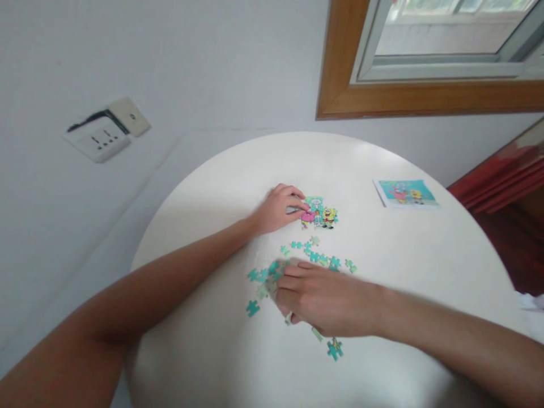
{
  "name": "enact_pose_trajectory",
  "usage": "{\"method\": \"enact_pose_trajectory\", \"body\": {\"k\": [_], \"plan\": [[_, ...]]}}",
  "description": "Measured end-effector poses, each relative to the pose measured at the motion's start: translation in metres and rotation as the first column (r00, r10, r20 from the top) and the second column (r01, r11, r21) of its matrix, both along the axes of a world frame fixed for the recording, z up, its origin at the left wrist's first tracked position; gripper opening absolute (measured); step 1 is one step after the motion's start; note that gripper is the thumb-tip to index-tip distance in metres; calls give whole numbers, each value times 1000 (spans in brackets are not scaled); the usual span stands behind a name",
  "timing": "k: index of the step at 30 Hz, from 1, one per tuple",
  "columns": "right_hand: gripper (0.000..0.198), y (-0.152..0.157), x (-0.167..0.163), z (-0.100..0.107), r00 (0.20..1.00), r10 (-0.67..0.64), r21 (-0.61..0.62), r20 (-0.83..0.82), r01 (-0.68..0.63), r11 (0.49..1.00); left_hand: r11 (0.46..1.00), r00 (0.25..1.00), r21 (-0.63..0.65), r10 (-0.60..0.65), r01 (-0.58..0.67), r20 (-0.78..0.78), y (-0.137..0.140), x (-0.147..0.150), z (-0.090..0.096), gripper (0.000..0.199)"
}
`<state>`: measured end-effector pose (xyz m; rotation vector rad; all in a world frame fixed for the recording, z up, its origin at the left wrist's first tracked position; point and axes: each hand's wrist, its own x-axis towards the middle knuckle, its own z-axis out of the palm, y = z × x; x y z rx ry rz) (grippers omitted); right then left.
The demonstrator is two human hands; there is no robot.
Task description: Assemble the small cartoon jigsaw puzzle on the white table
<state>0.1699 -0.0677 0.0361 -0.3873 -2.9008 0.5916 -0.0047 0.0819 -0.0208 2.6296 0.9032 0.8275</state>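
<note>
My left hand (283,208) lies at the left edge of a partly joined jigsaw puzzle (317,214), fingers stretched out and fingertips resting on its pink figure. The joined part also shows a yellow figure and a teal one. Nearer to me, my right hand (312,294) is over a scatter of loose puzzle pieces (264,275), fingers curled down and closed. Its fingertips are hidden, so what they grip cannot be made out. A teal piece (253,308) lies left of this hand, and another piece (335,349) below it.
The round white table (204,351) carries everything. At its right rear lies a picture card (408,194) with the same cartoon figures. A wall with a socket (100,139) borders the left, a wood-framed window (340,99) the back. Red cloth (501,175) hangs at right.
</note>
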Motion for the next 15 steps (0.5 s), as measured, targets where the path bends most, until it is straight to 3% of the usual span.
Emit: {"method": "enact_pose_trajectory", "body": {"k": [4,7,9,11,13,15], "plan": [[14,8,4,2,995,1,-171,-99,-18,985,1000,1000,-4,-3,3,2,1,-1,-1,14],[19,22,12,2,941,-232,-318,-247,147,937,1000,1000,-7,-4,4,-8,1,-2,-1,15],[16,36,19,-1,814,-481,-414,-326,335,846,1000,1000,-13,-13,13,-17,1,-2,0,15],[10,52,28,-6,614,-697,-528,-370,478,702,1000,1000,-13,-18,18,-21,0,-1,2,15],[11,67,38,-12,425,-819,-639,-386,517,570,1000,1000,1,-21,21,-10,-1,0,4,16],[16,79,45,-18,300,-874,-710,-383,510,486,999,999,26,-30,29,18,-2,1,5,18]]}}
